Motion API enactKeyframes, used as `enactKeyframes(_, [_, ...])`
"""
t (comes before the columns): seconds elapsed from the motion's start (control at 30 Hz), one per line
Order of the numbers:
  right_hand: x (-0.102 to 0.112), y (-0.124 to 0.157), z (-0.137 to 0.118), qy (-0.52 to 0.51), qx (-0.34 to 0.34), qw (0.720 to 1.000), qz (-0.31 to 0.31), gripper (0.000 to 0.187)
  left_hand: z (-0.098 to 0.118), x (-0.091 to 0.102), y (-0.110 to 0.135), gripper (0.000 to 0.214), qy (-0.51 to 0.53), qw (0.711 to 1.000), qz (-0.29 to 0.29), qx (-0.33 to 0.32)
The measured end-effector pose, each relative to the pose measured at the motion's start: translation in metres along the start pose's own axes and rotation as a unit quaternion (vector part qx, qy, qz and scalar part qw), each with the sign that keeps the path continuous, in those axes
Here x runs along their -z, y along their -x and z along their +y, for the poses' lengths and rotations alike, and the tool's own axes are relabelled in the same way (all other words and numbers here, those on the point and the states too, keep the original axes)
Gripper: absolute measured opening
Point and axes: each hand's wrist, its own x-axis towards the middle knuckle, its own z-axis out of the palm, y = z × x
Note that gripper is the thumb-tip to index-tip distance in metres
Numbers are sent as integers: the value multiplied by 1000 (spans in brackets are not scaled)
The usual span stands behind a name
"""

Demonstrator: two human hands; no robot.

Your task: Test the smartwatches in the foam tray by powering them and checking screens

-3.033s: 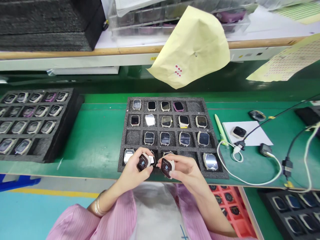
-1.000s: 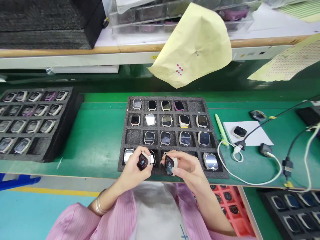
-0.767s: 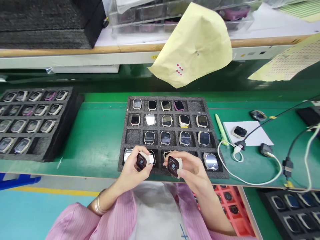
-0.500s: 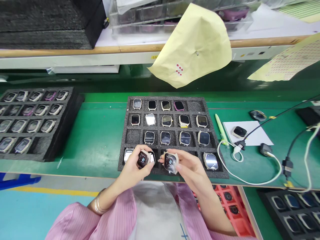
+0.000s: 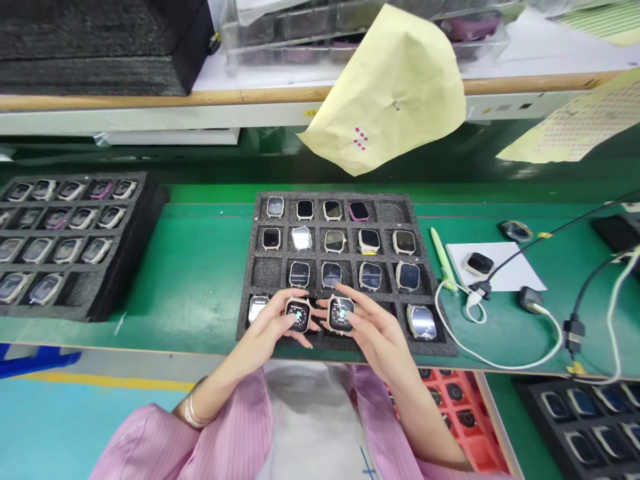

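My left hand (image 5: pixel 273 321) is closed around the edges of a strapless smartwatch (image 5: pixel 299 315), its thumb on the screen, which shows a lit dial. Beside it, my right hand (image 5: pixel 373 323) grips a second strapless smartwatch (image 5: pixel 341 314) with a similar lit dial, the thumb at the screen's right edge. Both watches face up, side by side, above the front row of a dark foam tray (image 5: pixel 270 273). Several watches with dark screens lie in its compartments, one with a purple case (image 5: pixel 359 211). My hands hide part of the front row.
A second foam tray of watches (image 5: pixel 127 267) stands at left. To the right are a green pen (image 5: pixel 443 257), a watch on white paper (image 5: pixel 479 263), and looping cables (image 5: pixel 500 365). Yellow paper (image 5: pixel 390 100) hangs from the shelf edge. Below the bench, a red tray (image 5: pixel 465 433) holds watches.
Both watches have been turned level and drawn closer together. Their screens now show lit dials in place of the earlier pictures. My left thumb has moved onto its watch's screen.
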Motion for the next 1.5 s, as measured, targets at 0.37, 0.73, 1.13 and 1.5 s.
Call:
enactKeyframes(0.37, [6, 0, 8, 59, 51, 997, -5, 37, 1, -1, 2, 39, -7, 1000, -2, -4])
enactKeyframes(0.73, [-3, 8, 1, 30, 11, 998, -46, 54, 6, -9, 2, 41, -169, 983, 76, -5])
enactKeyframes(1.13, [7, -2, -3, 13, 53, 998, -42, 37, 6, -9, -5, 26, -263, 962, 56, -39])
enactKeyframes(1.5, [10, -8, 1, -2, 67, 996, -60, 37, 1, -13, -18, 35, -189, 978, 74, -47])
